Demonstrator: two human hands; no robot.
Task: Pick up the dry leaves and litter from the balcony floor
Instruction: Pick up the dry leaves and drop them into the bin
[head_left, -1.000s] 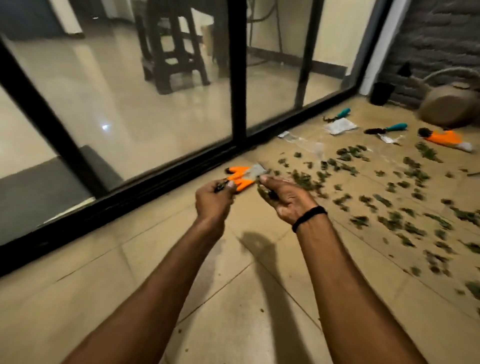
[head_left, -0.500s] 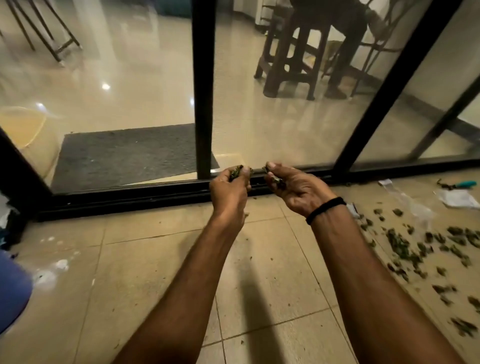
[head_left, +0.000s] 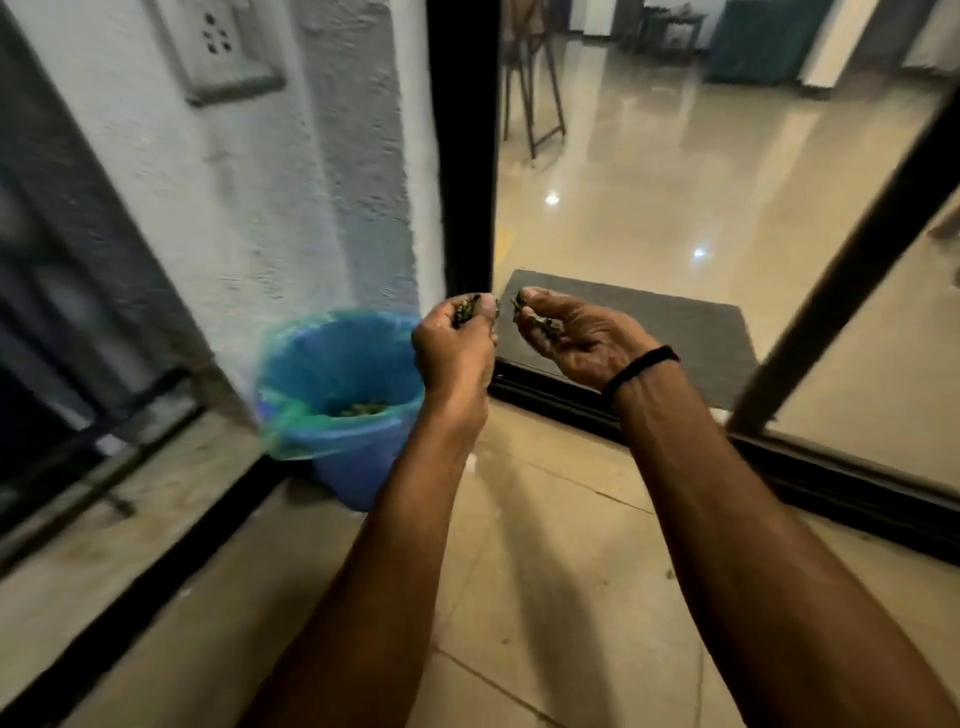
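My left hand (head_left: 454, 348) grips a small bunch of dry leaves (head_left: 464, 310) in curled fingers, held just right of the bin's rim. My right hand (head_left: 576, 338), a black band on its wrist, cups more dry leaves (head_left: 545, 326) in its palm with the fingers curled over them. A blue bin (head_left: 311, 436) lined with a blue-green bag stands on the floor in the corner, left of and below both hands. Some leaves (head_left: 363, 409) lie at its bottom.
A white textured wall (head_left: 270, 208) with a socket plate stands behind the bin. A black door frame (head_left: 460, 145) and sliding track (head_left: 805, 467) run on the right, with a grey doormat (head_left: 691, 332) beyond. A dark railing (head_left: 78, 415) borders the left. Beige floor tiles (head_left: 545, 571) lie below my arms.
The view has swung left from the leaf-strewn floor to the corner with the blue bin. Both hands still hold their leaves and are now beside the bin.
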